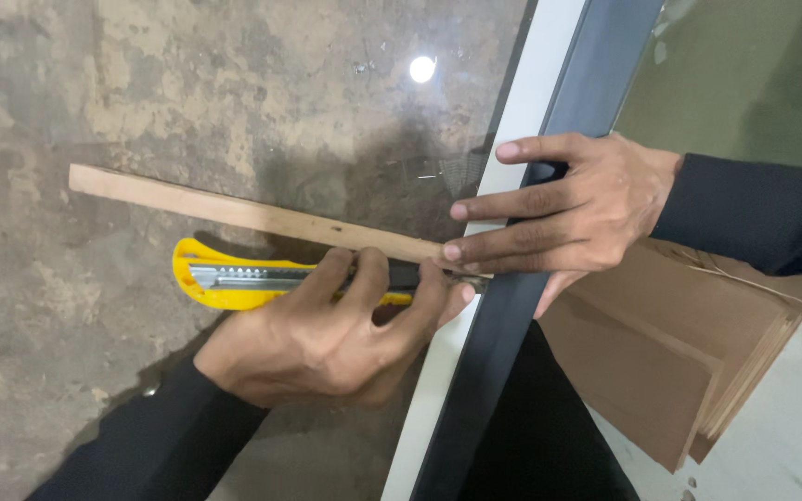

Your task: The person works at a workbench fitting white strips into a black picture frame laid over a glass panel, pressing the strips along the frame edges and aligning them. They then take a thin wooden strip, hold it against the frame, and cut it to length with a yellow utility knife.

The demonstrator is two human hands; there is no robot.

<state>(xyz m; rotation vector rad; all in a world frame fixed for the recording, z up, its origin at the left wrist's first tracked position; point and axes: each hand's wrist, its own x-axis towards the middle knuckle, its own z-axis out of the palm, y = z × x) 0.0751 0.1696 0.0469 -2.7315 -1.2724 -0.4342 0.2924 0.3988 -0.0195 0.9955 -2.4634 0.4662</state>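
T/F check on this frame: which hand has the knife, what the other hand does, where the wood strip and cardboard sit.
1. The left hand holds a yellow utility knife. True.
2. The right hand lifts the wood strip. False: its fingers press flat on the dark frame bar.
3. The wood strip lies beside the knife. True.
4. The cardboard sheets lie left of the bar. False: they lie right of it.

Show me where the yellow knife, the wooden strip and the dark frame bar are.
Yellow utility knife (pixel 225 278), head view: on its yellow body near the rear end.
Wooden strip (pixel 234 212), head view: mid-length on its top face.
Dark frame bar (pixel 494 343), head view: below the hands.
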